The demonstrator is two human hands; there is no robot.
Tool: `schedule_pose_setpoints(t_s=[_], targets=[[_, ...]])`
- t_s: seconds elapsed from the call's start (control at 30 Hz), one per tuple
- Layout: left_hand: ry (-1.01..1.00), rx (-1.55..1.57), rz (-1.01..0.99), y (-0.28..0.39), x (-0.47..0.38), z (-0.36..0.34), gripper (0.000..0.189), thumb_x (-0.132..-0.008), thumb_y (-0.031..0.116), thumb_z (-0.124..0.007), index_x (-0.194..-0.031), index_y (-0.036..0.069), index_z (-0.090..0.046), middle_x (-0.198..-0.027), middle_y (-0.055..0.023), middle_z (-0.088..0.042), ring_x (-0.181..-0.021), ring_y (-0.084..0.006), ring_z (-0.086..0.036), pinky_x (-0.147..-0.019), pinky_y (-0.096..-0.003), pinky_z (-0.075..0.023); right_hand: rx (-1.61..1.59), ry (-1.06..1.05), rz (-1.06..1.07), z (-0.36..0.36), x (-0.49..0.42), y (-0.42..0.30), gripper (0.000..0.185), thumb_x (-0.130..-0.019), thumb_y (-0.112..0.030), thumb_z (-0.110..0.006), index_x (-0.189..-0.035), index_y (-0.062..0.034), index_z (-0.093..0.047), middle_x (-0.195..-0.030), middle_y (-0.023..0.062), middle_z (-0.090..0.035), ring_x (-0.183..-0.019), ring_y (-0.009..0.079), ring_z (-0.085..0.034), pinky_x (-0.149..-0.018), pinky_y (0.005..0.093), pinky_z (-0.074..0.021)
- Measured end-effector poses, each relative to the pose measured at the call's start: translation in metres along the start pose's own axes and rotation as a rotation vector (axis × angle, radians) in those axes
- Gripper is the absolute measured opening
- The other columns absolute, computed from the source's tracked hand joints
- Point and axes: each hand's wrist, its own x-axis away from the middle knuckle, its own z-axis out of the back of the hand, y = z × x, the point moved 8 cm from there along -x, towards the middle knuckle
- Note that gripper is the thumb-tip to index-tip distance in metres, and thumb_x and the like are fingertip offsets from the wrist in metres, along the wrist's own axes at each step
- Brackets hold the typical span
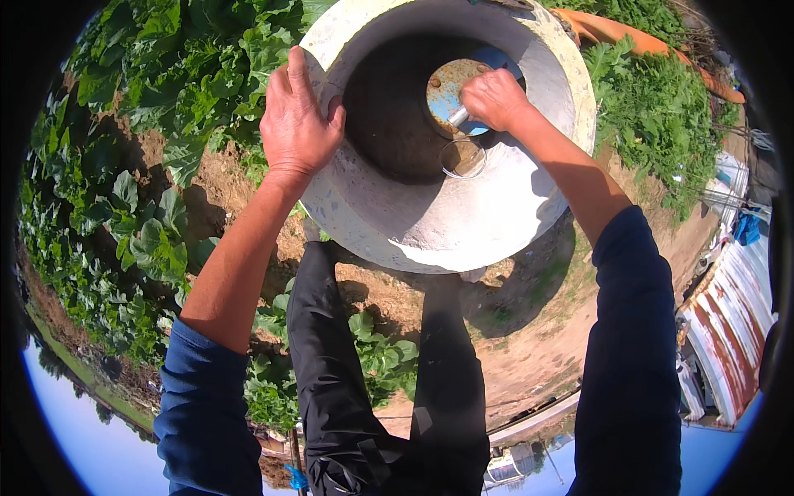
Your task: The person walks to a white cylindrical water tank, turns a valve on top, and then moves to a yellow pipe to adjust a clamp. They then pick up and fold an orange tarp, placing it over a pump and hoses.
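Before me stands a round, pale basin with a wide rim and a dark hollow inside. My left hand rests on the rim's left side, thumb spread from the fingers. Inside the basin, my right hand is closed around a short metal handle. Next to that hand is a rusty, light-blue round metal piece; how it joins the handle is hidden by the fingers. A thin wire ring lies against the basin's inner wall just below.
Leafy green plants grow in soil to the left, and more foliage grows to the right. An orange object lies beyond the basin's upper right. Rusty corrugated sheets stand at the far right.
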Motion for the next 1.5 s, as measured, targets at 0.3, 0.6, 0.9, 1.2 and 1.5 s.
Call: schedule_pose_setpoints(t_s=[0.3,0.6,0.9,1.2,1.5], targets=[[-0.067,0.049,-0.01,0.003,0.0,0.002,0.101,-0.078,0.023,-0.078,-0.158,0.006,-0.018,-0.132,-0.0229,-0.048,-0.119,-0.0418,-0.052,-0.096,-0.0489,-0.0517,-0.261,-0.044,-0.565,-0.01,0.016,0.007,0.041,-0.084,-0.049,-0.078,-0.088,-0.0081,-0.079,-0.088,0.0121,-0.076,-0.085,0.0296,-0.075,-0.069,0.0418,-0.0572],[-0.077,-0.006,0.008,0.001,-0.001,-0.005,0.1,-0.079,0.022,-0.077,-0.159,0.006,-0.019,-0.133,-0.0223,-0.048,-0.121,-0.0416,-0.052,-0.097,-0.0488,-0.051,-0.397,0.085,-0.308,-0.012,0.016,0.01,0.064,-0.094,-0.062,-0.059,-0.11,-0.002,-0.047,-0.069,0.0219,-0.067,-0.073,0.0417,-0.069,-0.063,0.0486,-0.0537],[-0.052,-0.021,-0.05,0.003,0.0,-0.005,0.098,-0.081,0.022,-0.073,-0.159,0.004,-0.016,-0.126,-0.0241,-0.047,-0.115,-0.0439,-0.052,-0.095,-0.0499,-0.0493,-0.31,0.313,-0.537,-0.013,0.021,0.007,0.069,-0.083,-0.069,-0.068,-0.098,-0.0031,-0.058,-0.059,0.0147,-0.066,-0.059,0.0321,-0.07,-0.053,0.041,-0.0552],[-0.115,-0.011,-0.049,0.004,-0.002,-0.008,0.105,-0.075,0.02,-0.073,-0.16,0.002,-0.013,-0.13,-0.0254,-0.045,-0.117,-0.0454,-0.05,-0.097,-0.0514,-0.0488,-0.513,0.178,-0.83,-0.021,0.029,0.009,0.078,-0.085,-0.069,-0.066,-0.116,0.0029,-0.059,-0.066,0.0163,-0.069,-0.066,0.0335,-0.072,-0.059,0.0438,-0.0554],[-0.108,-0.005,-0.042,0.003,-0.002,-0.007,0.104,-0.076,0.02,-0.071,-0.161,0.003,-0.012,-0.135,-0.0282,-0.042,-0.122,-0.0477,-0.05,-0.102,-0.0511,-0.047,-0.471,0.249,-0.822,-0.015,0.03,0.009,0.079,-0.079,-0.074,-0.068,-0.109,-0.0002,-0.062,-0.061,0.0101,-0.068,-0.06,0.0251,-0.072,-0.056,0.0365,-0.055]])
